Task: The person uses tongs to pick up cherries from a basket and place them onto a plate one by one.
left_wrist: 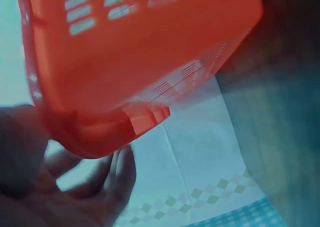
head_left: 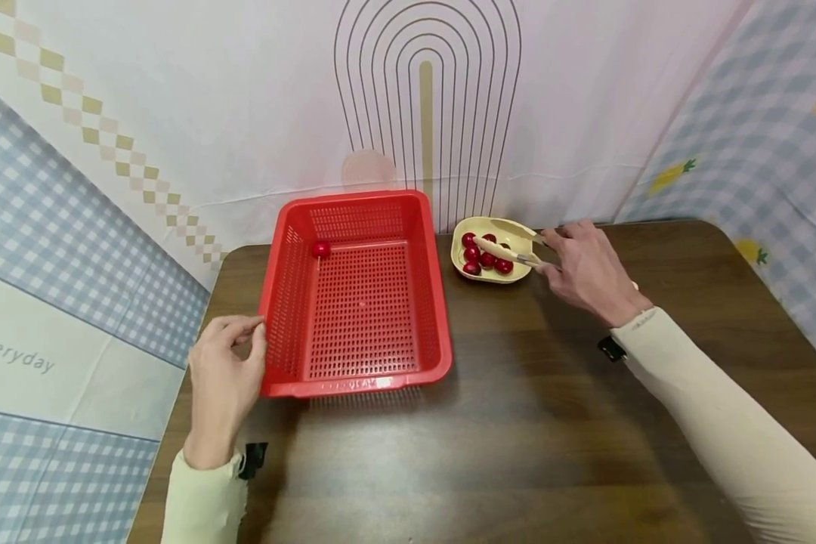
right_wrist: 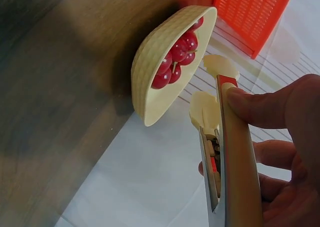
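Note:
My left hand pinches the left rim of a red plastic basket with slotted walls and floor. In the left wrist view the fingers curl at the basket's rim. One red cherry with a stem lies in the basket's far left corner. To the basket's right, a pale yellow bowl holds several cherries. My right hand grips tongs with metal arms and cream tips. The spread tips are over the bowl, and no cherry is seen between them in the right wrist view.
Basket and bowl stand near the back of a dark wooden table. A patterned cloth hangs right behind them. More checked cloth borders the table's left side, and another printed cloth hangs at the right.

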### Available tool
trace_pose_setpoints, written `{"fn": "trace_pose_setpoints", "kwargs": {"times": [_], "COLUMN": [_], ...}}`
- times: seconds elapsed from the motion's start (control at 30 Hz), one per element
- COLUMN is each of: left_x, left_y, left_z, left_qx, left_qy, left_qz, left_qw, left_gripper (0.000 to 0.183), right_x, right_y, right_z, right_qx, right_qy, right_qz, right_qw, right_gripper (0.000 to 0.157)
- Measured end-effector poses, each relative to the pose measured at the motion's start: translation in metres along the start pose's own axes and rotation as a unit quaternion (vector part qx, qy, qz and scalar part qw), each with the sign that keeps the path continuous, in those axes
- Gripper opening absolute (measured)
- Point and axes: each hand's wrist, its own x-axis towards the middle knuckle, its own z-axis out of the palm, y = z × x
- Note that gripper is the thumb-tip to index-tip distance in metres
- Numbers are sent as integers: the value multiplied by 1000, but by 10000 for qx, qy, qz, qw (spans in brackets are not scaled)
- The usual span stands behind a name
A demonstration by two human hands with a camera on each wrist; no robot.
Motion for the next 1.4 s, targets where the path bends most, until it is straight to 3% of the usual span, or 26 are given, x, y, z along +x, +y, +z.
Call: {"fn": "trace_pose_setpoints", "kwargs": {"times": [0.17,0.27,0.47,0.87,1.17,1.4], "left_x": [25,30,31,31,28,27], "left_y": [-5,-7,-9,-9,-6,-8], "left_z": [9,11,16,23,26,28], "left_qx": [-262,-308,-397,-307,-264,-74], "left_qy": [-966,-1128,-1372,-401,-235,-191], "left_qz": [-120,-312,-252,-241,-164,22], "left_qw": [9949,9927,9894,9984,9992,9998], "left_gripper": [42,47,51,39,35,34], "right_x": [2,5,12,38,58,73], "right_y": [-6,-12,-18,-43,-63,-85], "right_z": [0,0,-7,-19,-30,-30], "right_qx": [13,-27,-53,101,125,208], "right_qy": [-115,-218,2,47,192,-166], "right_qz": [10,2,-147,-239,-352,-391], "right_qw": [9999,9998,9999,9997,9991,9989], "right_gripper": [39,41,39,37,36,42]}}
